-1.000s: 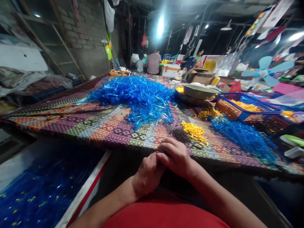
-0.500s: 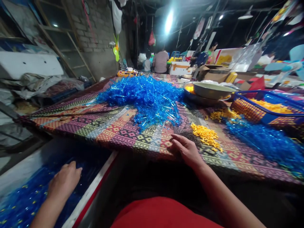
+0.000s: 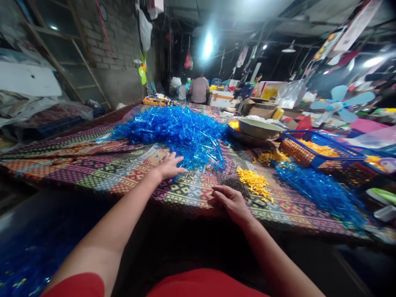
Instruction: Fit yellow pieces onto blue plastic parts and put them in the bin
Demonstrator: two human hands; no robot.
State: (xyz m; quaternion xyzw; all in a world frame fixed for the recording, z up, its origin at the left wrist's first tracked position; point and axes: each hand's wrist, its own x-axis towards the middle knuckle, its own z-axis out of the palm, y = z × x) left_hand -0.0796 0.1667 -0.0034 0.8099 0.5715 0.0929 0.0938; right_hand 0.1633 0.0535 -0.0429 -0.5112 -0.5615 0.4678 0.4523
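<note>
My left hand (image 3: 170, 166) reaches onto the table with its fingers spread, at the near edge of a big heap of clear blue plastic pieces (image 3: 173, 126). My right hand (image 3: 227, 202) rests by the table's front edge, fingers curled together; whether something small is between them is hidden. Just beyond it lie a patch of small dark pieces (image 3: 236, 185) and a little pile of yellow pieces (image 3: 255, 184). A second blue heap (image 3: 318, 192) spreads out farther right on the patterned cloth (image 3: 102, 171).
Blue baskets (image 3: 321, 152) with yellow pieces stand at the right, beside stacked metal bowls (image 3: 260, 127). A light blue fan (image 3: 338, 103) is behind them. Below the table at left is a bin of blue pieces (image 3: 24, 264). People (image 3: 199, 88) sit far back.
My left hand has moved from above the bin up and right to the blue heap, its fingers now spread. My right hand stays near the table edge. The view has turned right.
</note>
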